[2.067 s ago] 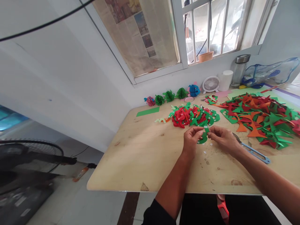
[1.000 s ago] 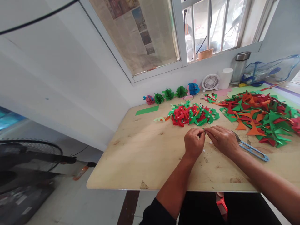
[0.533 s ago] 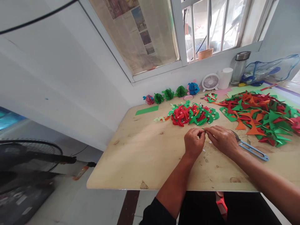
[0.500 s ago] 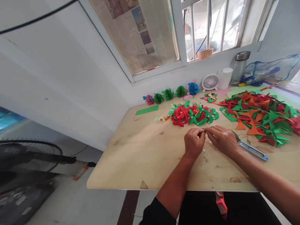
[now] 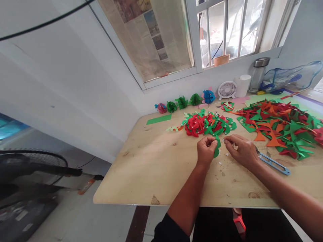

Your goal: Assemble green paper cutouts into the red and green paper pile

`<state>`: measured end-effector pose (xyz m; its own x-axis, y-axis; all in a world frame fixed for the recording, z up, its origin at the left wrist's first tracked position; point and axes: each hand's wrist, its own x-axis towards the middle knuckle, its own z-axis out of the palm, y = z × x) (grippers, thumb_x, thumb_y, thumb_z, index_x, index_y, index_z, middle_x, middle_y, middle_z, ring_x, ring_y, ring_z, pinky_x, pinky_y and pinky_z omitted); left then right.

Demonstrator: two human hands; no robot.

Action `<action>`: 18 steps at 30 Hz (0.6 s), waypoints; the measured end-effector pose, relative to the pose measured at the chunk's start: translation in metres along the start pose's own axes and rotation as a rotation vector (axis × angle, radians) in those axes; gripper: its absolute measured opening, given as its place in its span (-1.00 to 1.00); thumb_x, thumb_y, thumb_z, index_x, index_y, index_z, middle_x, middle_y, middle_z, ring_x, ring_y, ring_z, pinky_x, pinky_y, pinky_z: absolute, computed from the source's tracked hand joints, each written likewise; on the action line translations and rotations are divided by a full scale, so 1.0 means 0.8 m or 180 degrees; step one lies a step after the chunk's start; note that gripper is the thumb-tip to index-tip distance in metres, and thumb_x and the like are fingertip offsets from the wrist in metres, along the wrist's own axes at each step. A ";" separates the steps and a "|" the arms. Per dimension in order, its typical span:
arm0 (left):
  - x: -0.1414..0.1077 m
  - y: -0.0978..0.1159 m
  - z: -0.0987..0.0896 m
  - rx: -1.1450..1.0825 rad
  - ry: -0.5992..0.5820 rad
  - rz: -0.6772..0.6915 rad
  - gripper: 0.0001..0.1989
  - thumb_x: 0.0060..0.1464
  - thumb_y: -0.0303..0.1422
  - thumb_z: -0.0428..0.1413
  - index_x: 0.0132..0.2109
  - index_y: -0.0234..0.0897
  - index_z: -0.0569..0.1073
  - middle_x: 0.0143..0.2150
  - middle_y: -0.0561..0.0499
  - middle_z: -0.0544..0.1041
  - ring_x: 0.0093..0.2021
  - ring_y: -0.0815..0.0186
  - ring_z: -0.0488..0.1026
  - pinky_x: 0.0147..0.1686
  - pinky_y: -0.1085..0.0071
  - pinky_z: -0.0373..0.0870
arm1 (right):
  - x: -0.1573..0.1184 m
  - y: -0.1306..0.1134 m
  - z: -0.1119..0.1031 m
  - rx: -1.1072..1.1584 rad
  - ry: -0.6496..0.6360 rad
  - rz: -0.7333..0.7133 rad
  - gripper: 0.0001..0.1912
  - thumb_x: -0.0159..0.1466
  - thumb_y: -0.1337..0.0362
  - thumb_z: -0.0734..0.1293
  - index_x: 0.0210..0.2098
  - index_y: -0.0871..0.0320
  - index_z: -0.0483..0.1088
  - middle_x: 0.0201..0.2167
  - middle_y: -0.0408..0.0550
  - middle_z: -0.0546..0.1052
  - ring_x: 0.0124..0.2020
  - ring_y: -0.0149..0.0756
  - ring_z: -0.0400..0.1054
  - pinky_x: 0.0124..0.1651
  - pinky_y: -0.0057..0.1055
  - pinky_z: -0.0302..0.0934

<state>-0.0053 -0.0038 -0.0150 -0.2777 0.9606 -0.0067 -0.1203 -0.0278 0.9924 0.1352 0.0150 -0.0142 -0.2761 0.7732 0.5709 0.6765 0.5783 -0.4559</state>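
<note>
My left hand (image 5: 206,151) pinches a curved green paper cutout (image 5: 217,149) between thumb and fingers, just above the wooden table. Close by on its right, my right hand (image 5: 241,149) has its thumb and forefinger pressed together on a tiny white scrap at the fingertips. The two hands are apart. Just beyond them lies a heap of red and green paper cutouts (image 5: 194,124), many with small white squares on them. Beside my right hand rests a tool with a slotted light-blue handle (image 5: 275,164); its far end is hidden by the hand.
Red, green and orange paper offcuts (image 5: 290,124) are piled at the right. Folded-paper ornaments (image 5: 182,102) line the wall, with a small white fan (image 5: 227,89) and a glass bottle (image 5: 258,75) farther right. A green strip (image 5: 158,119) lies at the back left.
My hands were together at the fingertips and have moved apart, the right one shifting slightly right. The green cutout in my left hand now shows more fully.
</note>
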 end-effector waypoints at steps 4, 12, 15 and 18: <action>0.002 -0.001 -0.002 -0.0211 0.0002 -0.0170 -0.84 -0.21 -0.32 0.18 -0.45 -0.34 0.44 -0.59 0.11 0.34 -0.60 0.50 0.21 -0.64 0.59 0.12 | 0.001 -0.007 -0.004 0.0220 -0.0228 -0.0033 -0.77 0.22 0.25 0.17 -0.52 0.12 0.36 -0.59 -0.12 0.44 -0.55 -0.37 0.30 -0.46 -0.44 0.13; 0.001 0.002 -0.002 -0.0347 -0.0061 -0.0222 -0.77 -0.23 -0.25 0.21 -0.47 -0.34 0.43 -0.59 0.10 0.35 -0.60 0.51 0.22 -0.61 0.58 0.14 | 0.003 -0.003 -0.002 0.0791 -0.0157 0.0302 -0.83 0.16 0.30 0.18 -0.40 0.12 0.40 -0.50 -0.09 0.48 -0.51 -0.36 0.30 -0.49 -0.46 0.18; 0.000 0.002 -0.001 -0.0340 -0.0252 -0.0205 -0.76 -0.24 -0.25 0.22 -0.46 -0.34 0.44 -0.59 0.08 0.39 -0.59 0.49 0.25 -0.60 0.56 0.15 | 0.005 -0.001 -0.001 0.0968 -0.0276 0.0626 -0.77 0.21 0.16 0.20 -0.39 0.13 0.43 -0.54 -0.10 0.47 -0.55 -0.37 0.27 -0.51 -0.45 0.16; -0.002 0.002 0.002 -0.0306 -0.0564 -0.0212 -0.76 -0.25 -0.25 0.23 -0.48 -0.35 0.44 -0.59 0.07 0.40 -0.60 0.50 0.25 -0.60 0.55 0.15 | 0.006 0.002 0.000 0.1117 -0.0429 0.0812 -0.74 0.20 0.11 0.22 -0.42 0.14 0.42 -0.59 -0.14 0.42 -0.57 -0.38 0.25 -0.53 -0.45 0.14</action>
<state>-0.0036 -0.0053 -0.0131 -0.0951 0.9946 -0.0418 -0.2254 0.0193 0.9741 0.1349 0.0193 -0.0122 -0.2326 0.9160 0.3269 0.4687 0.4001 -0.7876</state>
